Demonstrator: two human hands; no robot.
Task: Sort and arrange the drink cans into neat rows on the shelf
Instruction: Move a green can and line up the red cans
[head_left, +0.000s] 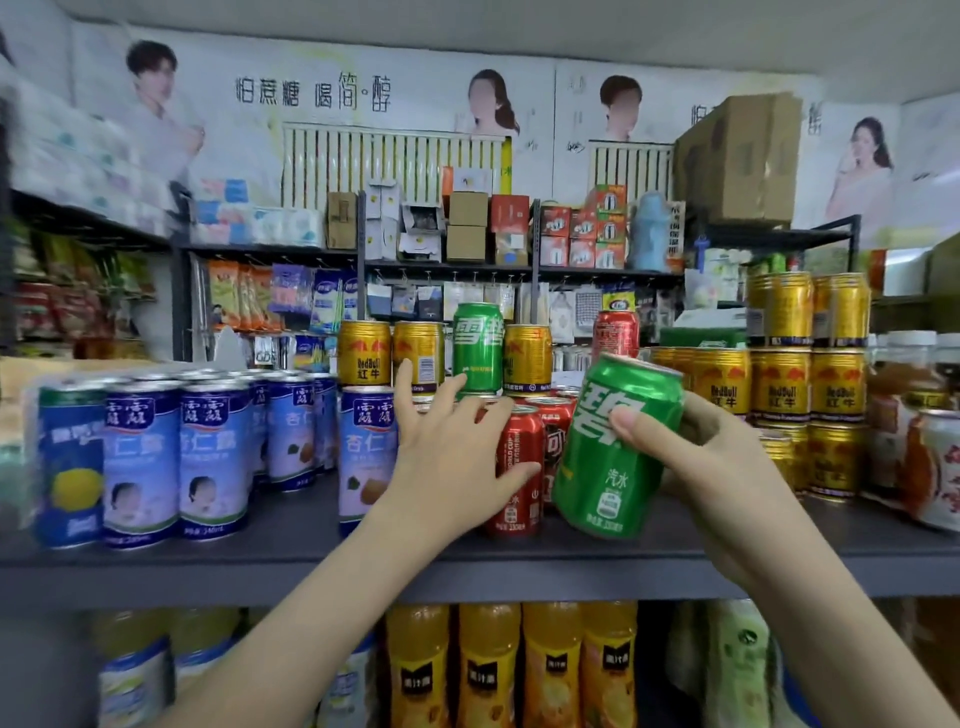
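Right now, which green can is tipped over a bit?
The green can held in the right hand is tilted, its top leaning right. The other green can stands upright on top of the red cans behind.

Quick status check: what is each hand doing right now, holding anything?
Left hand: open, fingers spread over the red cans, gripping nothing.
Right hand: closed around a tilted green can, lifted off the shelf.

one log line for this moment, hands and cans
right hand: holds green can tilted, off shelf | left hand: open, on red cans | second green can: upright, on stack
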